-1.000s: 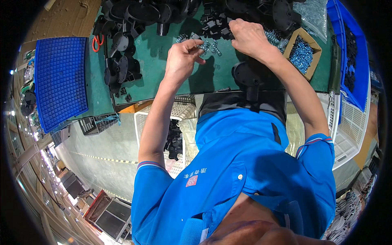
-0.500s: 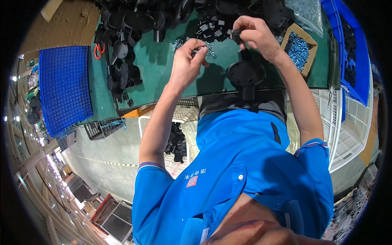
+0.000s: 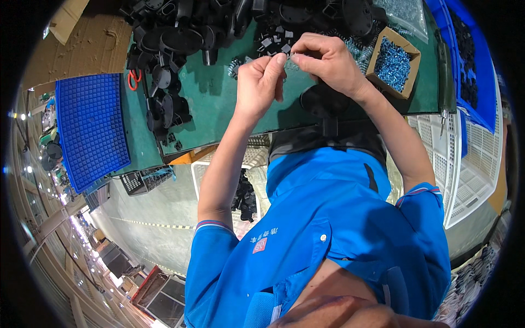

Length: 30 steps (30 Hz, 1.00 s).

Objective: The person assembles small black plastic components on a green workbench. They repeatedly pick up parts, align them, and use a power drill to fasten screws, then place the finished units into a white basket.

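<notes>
Head view, looking down on a green bench [image 3: 219, 104]. Left hand [image 3: 261, 82] and right hand [image 3: 327, 59] meet above the bench, fingertips almost touching. Fingers of both hands are pinched shut on a small metal part [image 3: 288, 58], too small to identify, held between the two hands over the bench. Just below the right wrist lies a round black disc [image 3: 322, 101]. Black plastic parts [image 3: 180, 41] are heaped along the far edge. A cardboard box of silvery screws [image 3: 392, 63] stands right of the right hand. A blue grid tray [image 3: 90, 128] lies well to the left.
</notes>
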Each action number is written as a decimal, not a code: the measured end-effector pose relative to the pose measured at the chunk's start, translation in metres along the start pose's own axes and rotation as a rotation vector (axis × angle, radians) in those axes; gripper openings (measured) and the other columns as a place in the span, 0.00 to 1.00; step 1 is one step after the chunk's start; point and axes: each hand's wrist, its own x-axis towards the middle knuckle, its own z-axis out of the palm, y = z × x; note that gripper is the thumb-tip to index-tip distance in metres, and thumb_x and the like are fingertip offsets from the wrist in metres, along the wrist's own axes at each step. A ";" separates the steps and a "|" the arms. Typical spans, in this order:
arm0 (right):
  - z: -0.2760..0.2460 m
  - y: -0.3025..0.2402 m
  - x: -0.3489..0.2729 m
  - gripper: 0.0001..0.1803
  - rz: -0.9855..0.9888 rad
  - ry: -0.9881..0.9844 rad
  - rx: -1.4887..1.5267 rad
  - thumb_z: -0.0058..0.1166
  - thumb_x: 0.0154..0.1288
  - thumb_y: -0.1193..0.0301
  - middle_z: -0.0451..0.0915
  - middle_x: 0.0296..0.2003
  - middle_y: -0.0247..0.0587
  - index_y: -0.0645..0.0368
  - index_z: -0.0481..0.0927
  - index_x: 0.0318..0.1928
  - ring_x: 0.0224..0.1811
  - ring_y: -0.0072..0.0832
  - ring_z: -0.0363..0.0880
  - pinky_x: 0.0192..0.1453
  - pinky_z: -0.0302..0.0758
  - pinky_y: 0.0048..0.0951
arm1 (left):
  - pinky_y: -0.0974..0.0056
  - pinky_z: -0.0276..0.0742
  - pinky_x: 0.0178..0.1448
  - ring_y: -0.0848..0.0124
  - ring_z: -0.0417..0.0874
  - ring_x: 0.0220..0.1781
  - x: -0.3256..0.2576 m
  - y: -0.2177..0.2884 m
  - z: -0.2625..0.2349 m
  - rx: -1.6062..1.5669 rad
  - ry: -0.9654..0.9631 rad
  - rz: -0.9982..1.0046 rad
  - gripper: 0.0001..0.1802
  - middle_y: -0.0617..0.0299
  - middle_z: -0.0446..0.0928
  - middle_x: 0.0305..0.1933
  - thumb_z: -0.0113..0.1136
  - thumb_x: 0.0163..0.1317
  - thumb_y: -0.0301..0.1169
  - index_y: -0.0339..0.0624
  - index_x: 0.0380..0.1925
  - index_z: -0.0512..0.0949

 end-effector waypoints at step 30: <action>-0.039 0.020 -0.067 0.13 -0.098 0.331 -0.121 0.69 0.57 0.75 0.79 0.39 0.29 0.61 0.85 0.44 0.30 0.13 0.76 0.29 0.69 0.14 | 0.53 0.77 0.37 0.53 0.83 0.35 0.023 -0.021 0.055 0.823 -0.029 0.377 0.14 0.53 0.79 0.33 0.72 0.53 0.35 0.39 0.32 0.79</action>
